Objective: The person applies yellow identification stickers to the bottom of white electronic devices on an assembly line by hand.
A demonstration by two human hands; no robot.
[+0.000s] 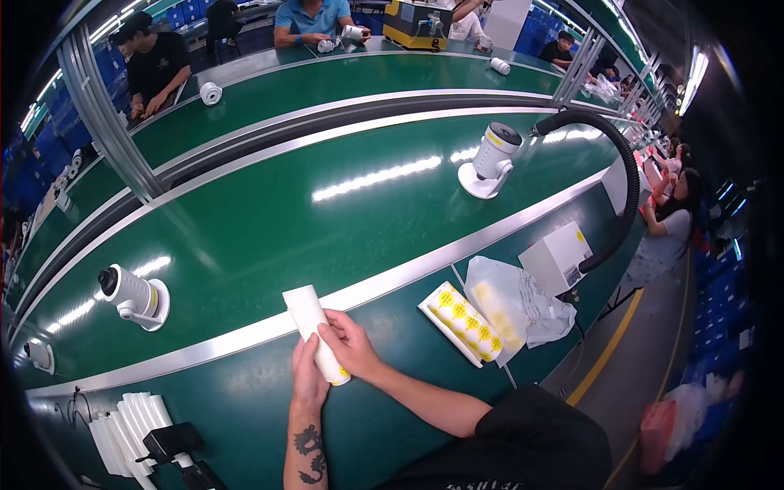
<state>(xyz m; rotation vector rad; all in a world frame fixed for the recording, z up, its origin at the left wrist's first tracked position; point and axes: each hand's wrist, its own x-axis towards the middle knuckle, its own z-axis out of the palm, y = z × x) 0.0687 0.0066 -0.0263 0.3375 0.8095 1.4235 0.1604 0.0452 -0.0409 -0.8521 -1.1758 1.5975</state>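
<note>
A long white plastic casing piece is held between both my hands, tilted, its far end over the metal edge of the conveyor. A yellow round sticker shows at its near end. My left hand is wrapped round its left side and underneath. My right hand grips the right side, thumb lying on top. To the right of my hands, round yellow stickers sit in rows on a white backing. Beside them is a crumpled clear plastic bag with something yellow inside.
White camera-like devices on round bases stand on the green belt, one right, one left. A white box and black hose are at right. White plastic pieces and a black boxy object lie lower left. Co-workers sit opposite.
</note>
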